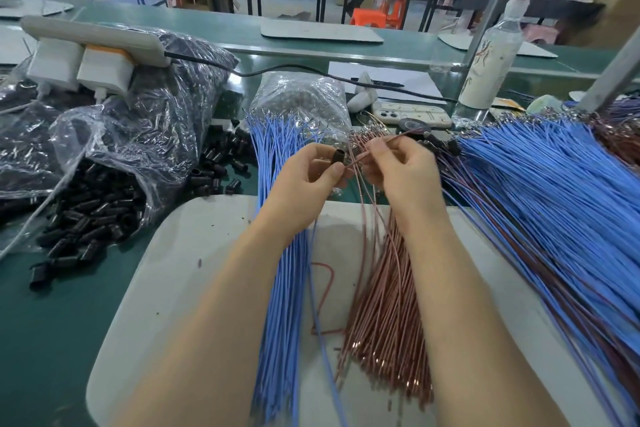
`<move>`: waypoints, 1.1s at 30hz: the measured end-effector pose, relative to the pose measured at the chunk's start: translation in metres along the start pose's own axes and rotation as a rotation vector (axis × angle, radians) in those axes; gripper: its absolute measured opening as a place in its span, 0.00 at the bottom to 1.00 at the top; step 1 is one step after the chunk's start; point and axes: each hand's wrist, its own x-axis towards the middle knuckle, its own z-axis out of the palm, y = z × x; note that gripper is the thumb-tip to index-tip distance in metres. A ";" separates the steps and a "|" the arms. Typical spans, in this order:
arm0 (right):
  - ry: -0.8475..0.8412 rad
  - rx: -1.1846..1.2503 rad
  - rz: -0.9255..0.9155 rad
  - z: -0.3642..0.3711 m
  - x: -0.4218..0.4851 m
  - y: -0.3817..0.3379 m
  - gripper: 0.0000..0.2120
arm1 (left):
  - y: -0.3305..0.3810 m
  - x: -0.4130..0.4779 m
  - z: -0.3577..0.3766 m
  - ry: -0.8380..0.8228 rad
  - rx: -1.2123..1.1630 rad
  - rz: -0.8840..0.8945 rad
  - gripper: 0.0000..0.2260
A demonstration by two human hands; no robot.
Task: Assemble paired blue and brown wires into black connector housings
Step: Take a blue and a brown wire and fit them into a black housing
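My left hand (317, 172) holds a small black connector housing (337, 159) between thumb and fingers, its open end facing right. My right hand (398, 166) pinches a brown wire (398, 139) whose terminal end points up and to the right. A bundle of loose blue wires (282, 253) lies under my left forearm. A bundle of brown wires (384, 315) lies between my forearms on the pale work pad (166, 288). Finished blue and brown pairs (540, 204) are heaped on the right.
An open plastic bag spills black housings (93, 215) at the left, with loose ones (221, 163) beyond. A second clear bag (301, 104), a phone (412, 116), a plastic bottle (491, 55), a black cable (277, 71) and a power strip (93, 42) stand behind on the green bench.
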 end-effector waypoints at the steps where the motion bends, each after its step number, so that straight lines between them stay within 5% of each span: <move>1: 0.061 0.052 -0.019 -0.004 0.001 -0.001 0.08 | -0.001 0.000 -0.001 0.034 0.058 0.009 0.06; 5: 0.142 0.302 -0.045 -0.012 0.002 -0.006 0.09 | -0.005 0.000 -0.002 0.153 0.347 0.113 0.05; 9: 0.144 0.294 -0.127 -0.006 -0.002 -0.011 0.10 | -0.005 -0.001 0.000 0.154 0.509 0.190 0.06; 33: 0.140 -0.081 -0.292 -0.003 -0.003 -0.005 0.11 | 0.001 -0.004 0.005 0.133 0.662 0.256 0.09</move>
